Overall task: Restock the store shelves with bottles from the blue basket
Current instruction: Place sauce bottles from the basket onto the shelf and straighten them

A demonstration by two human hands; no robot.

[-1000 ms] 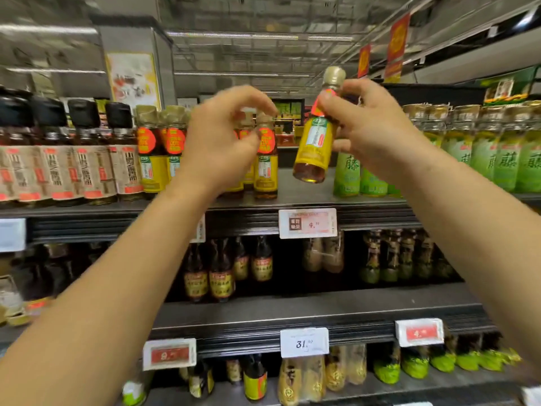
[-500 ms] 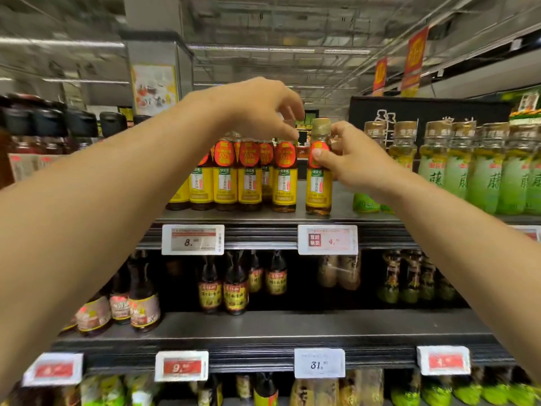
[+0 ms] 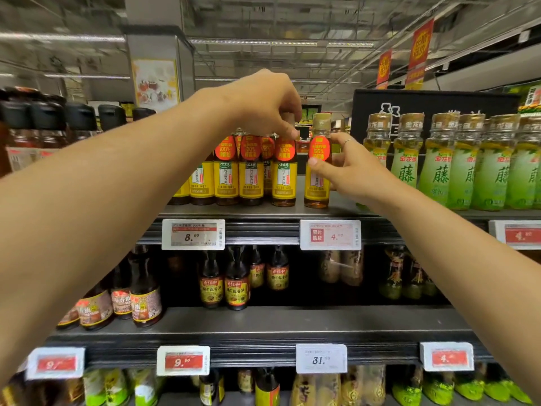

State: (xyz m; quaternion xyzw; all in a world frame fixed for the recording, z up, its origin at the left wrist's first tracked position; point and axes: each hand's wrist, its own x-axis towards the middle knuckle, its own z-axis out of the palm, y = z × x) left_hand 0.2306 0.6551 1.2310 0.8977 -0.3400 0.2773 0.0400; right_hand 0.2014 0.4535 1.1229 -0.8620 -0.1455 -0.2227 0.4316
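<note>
The right hand (image 3: pixel 349 174) has its grip on a yellow bottle (image 3: pixel 318 168); the left hand (image 3: pixel 265 105) pinches the top of the next bottle (image 3: pixel 284 171).
Both bottles stand upright on the top shelf (image 3: pixel 263 210), side by side, with green bottles (image 3: pixel 468 162) just to the right.

Shelf (image 3: pixel 345 208) gap right of yellow bottle (image 3: pixel 317 183) — green bottles (image 3: pixel 439 171) beyond

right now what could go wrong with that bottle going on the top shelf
The yellow-labelled oil bottle in the right hand stands near the front edge of the grey top shelf; it might tip off. The left hand pinches the neighbouring bottle's top, and a nudge could topple the tight row.
</note>
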